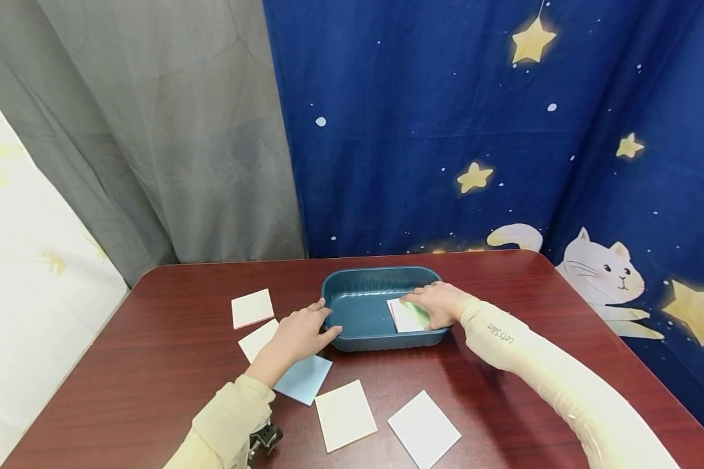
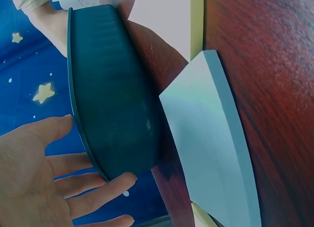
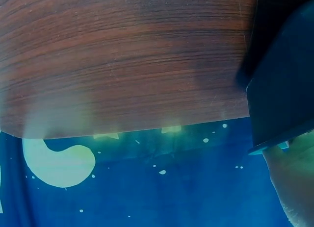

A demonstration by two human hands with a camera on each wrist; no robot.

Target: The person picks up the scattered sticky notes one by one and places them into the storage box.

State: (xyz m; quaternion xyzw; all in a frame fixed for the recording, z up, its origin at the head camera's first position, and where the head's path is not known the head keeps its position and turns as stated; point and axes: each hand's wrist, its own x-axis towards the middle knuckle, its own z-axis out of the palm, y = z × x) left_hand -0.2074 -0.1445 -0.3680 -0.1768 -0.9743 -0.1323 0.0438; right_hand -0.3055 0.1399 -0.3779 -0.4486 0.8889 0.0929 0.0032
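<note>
A dark teal plastic bin (image 1: 358, 343) stands near the far side of the table. My right hand (image 1: 440, 303) reaches over its right end and grips a pale square note pad (image 1: 400, 317) inside, with a greenish patch near the fingers; the fingertips are partly hidden. In the right wrist view the bin wall (image 3: 289, 94) hides most of that hand (image 3: 299, 170). At the bin's left end my left hand (image 1: 298, 335) touches the rim with spread, fairly straight fingers. Beneath that hand lie a light blue note pad (image 1: 305, 380) and a cream one (image 1: 257, 340).
Another pale pad with a pinkish edge (image 1: 252, 309) lies at the left. A cream pad (image 1: 346, 415) and a white pad (image 1: 424, 430) lie in front of the bin on the dark red wooden table (image 1: 152, 365). Curtains (image 1: 399, 130) hang behind the table.
</note>
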